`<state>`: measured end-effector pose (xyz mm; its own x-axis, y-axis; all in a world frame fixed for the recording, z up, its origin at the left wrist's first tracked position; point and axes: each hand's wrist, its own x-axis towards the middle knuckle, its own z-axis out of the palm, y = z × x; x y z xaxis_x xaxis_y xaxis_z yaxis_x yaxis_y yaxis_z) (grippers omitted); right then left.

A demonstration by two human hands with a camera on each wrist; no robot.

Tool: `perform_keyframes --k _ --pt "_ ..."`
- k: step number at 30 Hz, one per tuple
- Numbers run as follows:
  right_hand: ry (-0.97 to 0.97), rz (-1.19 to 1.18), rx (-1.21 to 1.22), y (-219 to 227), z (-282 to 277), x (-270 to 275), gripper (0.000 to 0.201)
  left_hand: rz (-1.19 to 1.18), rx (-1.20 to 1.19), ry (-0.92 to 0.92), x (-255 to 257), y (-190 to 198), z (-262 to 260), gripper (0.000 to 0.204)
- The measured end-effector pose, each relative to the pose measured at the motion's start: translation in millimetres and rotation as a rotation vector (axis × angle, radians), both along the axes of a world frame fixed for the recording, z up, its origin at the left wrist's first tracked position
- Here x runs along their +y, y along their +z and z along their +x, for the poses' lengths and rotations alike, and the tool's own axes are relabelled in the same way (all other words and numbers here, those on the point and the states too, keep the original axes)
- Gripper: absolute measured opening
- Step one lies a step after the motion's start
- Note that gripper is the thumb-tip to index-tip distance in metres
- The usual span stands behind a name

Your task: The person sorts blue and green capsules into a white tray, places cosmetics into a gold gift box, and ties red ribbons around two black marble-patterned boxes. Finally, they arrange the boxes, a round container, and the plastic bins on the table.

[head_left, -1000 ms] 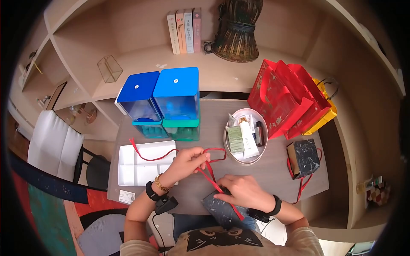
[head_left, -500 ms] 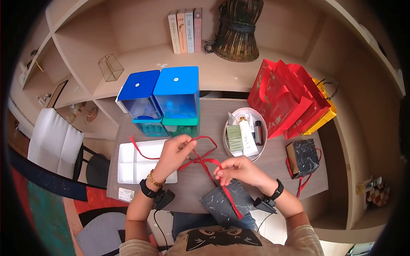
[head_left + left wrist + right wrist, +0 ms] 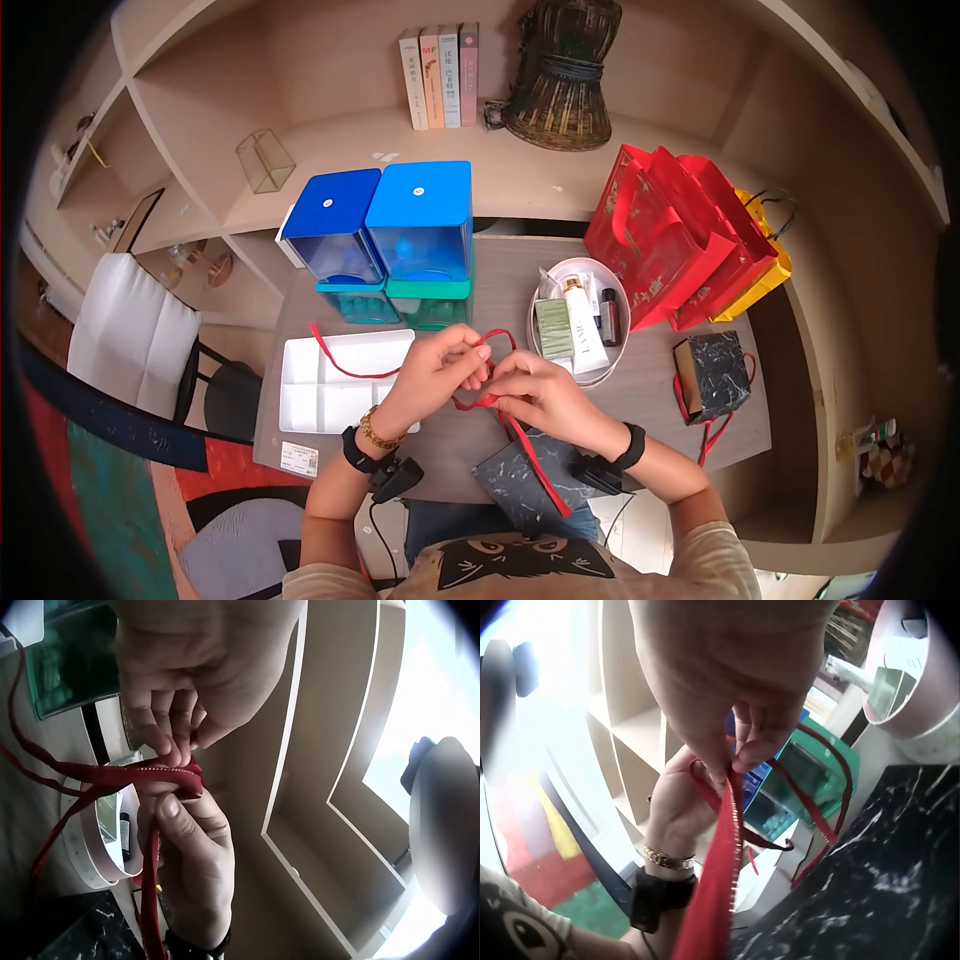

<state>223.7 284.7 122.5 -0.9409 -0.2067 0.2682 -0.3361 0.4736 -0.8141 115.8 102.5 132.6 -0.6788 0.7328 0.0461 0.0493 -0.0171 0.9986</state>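
Both hands have come together since the earlier frame; the right hand [image 3: 548, 398] has moved up and in, now just beside the left hand [image 3: 437, 368]. Left hand pinches the red ribbon [image 3: 538, 468] with curled fingers; right hand pinches it too, thumb against fingers. Ribbon is above the counter [image 3: 440, 468], small loop standing up between the hands, another strand below. Its long tail runs from the right hand toward the person, slanting to the person's right, across the black box [image 3: 503, 483]. Ribbon is flat, narrow, fabric-looking, with shiny gold-toned edging in the wrist views. Black box is at the counter's near edge, angular, set diagonally, white marble veining. Left of it: white tray [image 3: 303, 376], rectangular, divided into compartments. Beyond the hands: oval container [image 3: 627, 318], pale pink, holding a white tube [image 3: 584, 325] and a green box [image 3: 554, 330]. Second marbled box [image 3: 718, 372], with red ribbon round it, on the right.
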Motion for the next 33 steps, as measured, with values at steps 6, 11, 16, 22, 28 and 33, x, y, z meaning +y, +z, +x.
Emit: perform_keyframes --k 6,11,16,22,28,33 --pt "0.083 -0.066 0.003 -9 -2 7 0.015 0.038 -0.063 -0.011 -10 2 -1 0.015" --pt "0.075 -0.217 -0.363 0 -7 4 0.015 0.110 -0.021 0.038 -1 7 12 0.009" --pt "0.040 -0.381 -0.516 -13 -17 8 0.014 -0.052 0.517 0.351 -14 -17 53 0.013" --pt "0.110 -0.526 -0.544 -10 -21 1 0.015 -0.250 0.784 0.114 -13 -34 78 0.019" --pt "0.123 -0.612 -0.587 -3 -14 -3 0.015 -0.255 0.502 0.219 -9 -37 74 0.019" --pt "0.088 -0.692 -0.586 4 -7 1 0.014 -0.068 0.060 0.123 -3 -43 72 0.019"
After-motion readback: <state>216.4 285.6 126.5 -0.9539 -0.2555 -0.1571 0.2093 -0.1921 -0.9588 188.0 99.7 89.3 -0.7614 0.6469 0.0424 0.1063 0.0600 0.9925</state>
